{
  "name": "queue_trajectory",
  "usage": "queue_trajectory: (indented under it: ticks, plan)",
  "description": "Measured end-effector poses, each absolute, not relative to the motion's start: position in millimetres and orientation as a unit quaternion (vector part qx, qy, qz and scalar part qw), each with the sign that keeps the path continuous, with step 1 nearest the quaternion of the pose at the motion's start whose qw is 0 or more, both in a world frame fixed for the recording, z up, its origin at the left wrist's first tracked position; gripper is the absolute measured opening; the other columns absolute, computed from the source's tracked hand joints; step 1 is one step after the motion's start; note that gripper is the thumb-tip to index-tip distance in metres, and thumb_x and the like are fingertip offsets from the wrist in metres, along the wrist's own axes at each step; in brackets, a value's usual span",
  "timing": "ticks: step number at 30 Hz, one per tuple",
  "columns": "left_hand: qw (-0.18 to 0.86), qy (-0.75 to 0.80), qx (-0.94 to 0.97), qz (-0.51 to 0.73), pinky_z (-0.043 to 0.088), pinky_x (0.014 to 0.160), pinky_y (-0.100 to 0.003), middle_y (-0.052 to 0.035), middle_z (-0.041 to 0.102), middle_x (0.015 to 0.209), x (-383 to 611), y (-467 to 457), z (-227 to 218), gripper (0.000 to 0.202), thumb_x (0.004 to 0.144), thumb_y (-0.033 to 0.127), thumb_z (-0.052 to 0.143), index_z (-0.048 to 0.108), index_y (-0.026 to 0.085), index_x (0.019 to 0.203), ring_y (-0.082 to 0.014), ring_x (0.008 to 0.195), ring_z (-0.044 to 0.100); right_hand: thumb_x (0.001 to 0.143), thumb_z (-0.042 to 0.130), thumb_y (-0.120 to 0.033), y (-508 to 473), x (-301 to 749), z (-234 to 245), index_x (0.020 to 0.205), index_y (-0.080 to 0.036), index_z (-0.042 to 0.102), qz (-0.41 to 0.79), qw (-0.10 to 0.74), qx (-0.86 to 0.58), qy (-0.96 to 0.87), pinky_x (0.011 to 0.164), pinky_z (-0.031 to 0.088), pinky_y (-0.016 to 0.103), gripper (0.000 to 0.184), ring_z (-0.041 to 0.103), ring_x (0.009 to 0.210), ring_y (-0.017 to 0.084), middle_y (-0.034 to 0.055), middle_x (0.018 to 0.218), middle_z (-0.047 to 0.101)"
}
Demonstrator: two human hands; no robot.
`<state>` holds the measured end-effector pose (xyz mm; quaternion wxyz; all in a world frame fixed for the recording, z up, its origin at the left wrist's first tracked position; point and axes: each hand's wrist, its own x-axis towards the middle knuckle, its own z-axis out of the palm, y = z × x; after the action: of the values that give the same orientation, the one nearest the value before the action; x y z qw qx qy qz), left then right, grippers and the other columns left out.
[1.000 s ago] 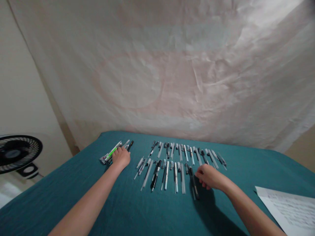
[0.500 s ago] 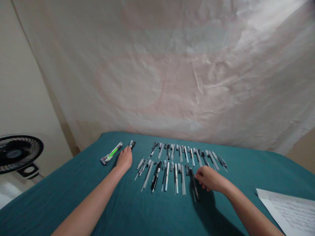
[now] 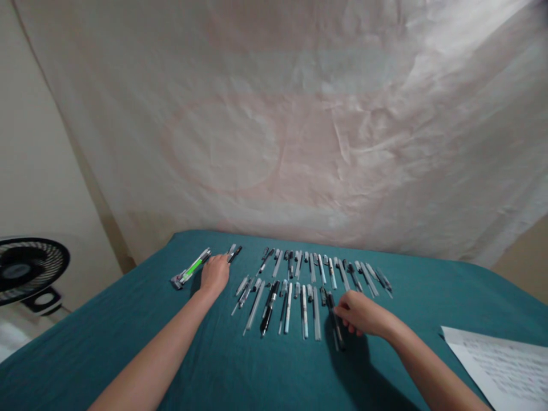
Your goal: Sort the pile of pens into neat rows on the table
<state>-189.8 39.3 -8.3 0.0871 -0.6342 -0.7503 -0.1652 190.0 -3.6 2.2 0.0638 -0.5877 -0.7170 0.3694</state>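
My right hand [image 3: 362,314] has its fingers closed at the side of a dark pen [image 3: 337,326], which lies at the right end of the front row. A small dark cap [image 3: 324,297] rests just behind it. Over on the left, my left hand [image 3: 215,273] is closed at a black pen [image 3: 235,254] with a clear cap beside it; the fingertips are partly hidden. Between the hands, pen barrels, caps and thin refills lie in two rows, among them a thick black pen [image 3: 268,317] and a white pen [image 3: 288,308].
Left of my left hand lies a bundle of pens [image 3: 192,268] with a bright green one. A written sheet of paper [image 3: 492,357] lies at the right on the teal cloth [image 3: 265,377]. A black fan [image 3: 32,271] stands beyond the left edge, and a pale hanging sheet [image 3: 299,142] closes the back.
The black pen at my left hand has shifted slightly right and lies more slanted. My right hand stays at the dark pen. The whole view has drifted a little.
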Motion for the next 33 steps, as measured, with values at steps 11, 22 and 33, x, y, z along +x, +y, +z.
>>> queue_trajectory:
  ticks: [11,22,33]
  plan:
    - [0.000,-0.755,-0.578,-0.309,0.032,0.091,-0.036,-0.0148,0.050,0.107,-181.7,50.5,2.9,0.035,0.080,0.019,0.033,0.049,0.009,0.110,-0.0238,0.104,0.045,0.077,0.043,-0.025,1.3,198.5,5.2,0.055,-0.012,0.054,0.359,0.065,-0.596,-0.716,0.034,0.039,0.017,0.027,0.052,0.037,0.010,0.0057,0.052,0.060]
    - [-0.492,-0.490,-0.550,-0.464,0.035,0.048,-0.017,-0.0036,0.054,0.086,-34.9,-1.9,23.7,0.032,0.080,0.032,0.040,0.047,0.014,0.105,-0.0044,0.052,0.045,0.078,0.044,-0.030,2.1,197.5,14.3,0.058,-0.013,0.054,0.396,0.129,-0.574,-0.705,0.037,0.042,0.019,0.028,0.055,0.042,0.011,0.0056,0.056,0.060]
    - [-0.676,-0.378,-0.460,-0.435,0.028,0.047,-0.018,0.0007,0.050,0.076,45.5,-57.3,-0.2,0.028,0.078,0.036,0.044,0.043,0.016,0.098,-0.0036,0.049,0.040,0.072,0.053,-0.050,0.7,191.3,39.0,0.079,-0.012,0.056,0.547,0.419,-0.449,-0.569,0.047,0.043,0.018,0.039,0.055,0.060,0.011,0.0042,0.072,0.058]
